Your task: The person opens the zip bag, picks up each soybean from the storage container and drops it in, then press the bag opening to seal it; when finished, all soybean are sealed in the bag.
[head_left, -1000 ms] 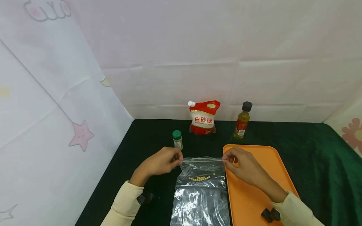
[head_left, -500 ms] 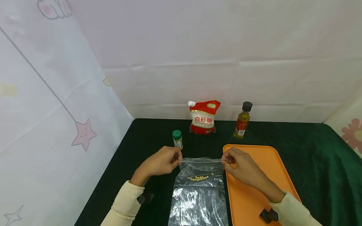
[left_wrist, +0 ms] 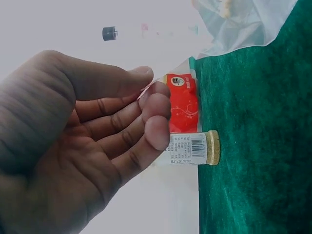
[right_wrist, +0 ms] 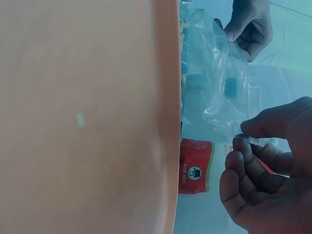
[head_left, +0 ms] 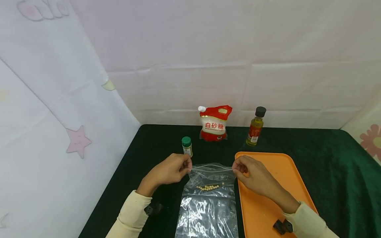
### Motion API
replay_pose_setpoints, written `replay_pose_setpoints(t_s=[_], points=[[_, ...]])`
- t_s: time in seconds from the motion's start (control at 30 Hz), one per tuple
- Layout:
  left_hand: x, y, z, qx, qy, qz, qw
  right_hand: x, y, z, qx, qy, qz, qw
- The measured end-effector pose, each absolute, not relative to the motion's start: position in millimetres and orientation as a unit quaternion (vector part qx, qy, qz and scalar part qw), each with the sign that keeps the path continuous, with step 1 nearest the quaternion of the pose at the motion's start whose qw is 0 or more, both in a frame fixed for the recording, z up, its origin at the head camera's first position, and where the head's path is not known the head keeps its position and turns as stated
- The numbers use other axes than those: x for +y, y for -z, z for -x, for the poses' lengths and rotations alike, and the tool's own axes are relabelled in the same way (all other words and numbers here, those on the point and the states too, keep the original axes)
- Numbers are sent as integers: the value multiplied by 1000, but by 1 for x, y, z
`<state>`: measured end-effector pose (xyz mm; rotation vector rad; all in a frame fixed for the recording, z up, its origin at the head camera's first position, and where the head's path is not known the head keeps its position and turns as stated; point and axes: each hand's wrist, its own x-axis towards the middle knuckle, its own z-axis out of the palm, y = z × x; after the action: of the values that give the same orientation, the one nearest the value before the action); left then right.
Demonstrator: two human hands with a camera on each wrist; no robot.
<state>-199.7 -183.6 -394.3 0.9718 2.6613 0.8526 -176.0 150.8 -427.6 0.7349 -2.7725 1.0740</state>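
A clear zip bag (head_left: pixel 206 211) lies flat on the dark green cloth, its zip end towards the back. Several small round cream-coloured balls (head_left: pixel 208 187) sit in a row inside it, near the top. The left hand (head_left: pixel 172 170) pinches the left end of the zip strip between thumb and index finger; the left wrist view shows the thumb (left_wrist: pixel 117 80) over a thin edge of film. At the right end, the right hand (head_left: pixel 253 173) pinches the strip the same way. Between the hands the two zip lines stand slightly apart in the middle.
Just behind the left hand stands a green-capped jar (head_left: pixel 187 146). Further back are a red and white sugar pouch (head_left: pixel 213 124) and a black-capped oil bottle (head_left: pixel 255 127). An orange tray (head_left: pixel 276 162) lies under the right forearm. White cloth (head_left: pixel 184 66) hangs behind the table.
The zip lines at the bag's mouth have spread a little apart. The bag and right hand have shifted slightly left; the left hand stays nearly in place.
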Motion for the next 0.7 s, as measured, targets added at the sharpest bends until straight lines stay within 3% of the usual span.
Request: replay_pose_setpoints(t_s=[0.7], points=[[-184, 392, 199, 898, -299, -309, 93, 151, 429, 176, -902, -353, -246, 31]])
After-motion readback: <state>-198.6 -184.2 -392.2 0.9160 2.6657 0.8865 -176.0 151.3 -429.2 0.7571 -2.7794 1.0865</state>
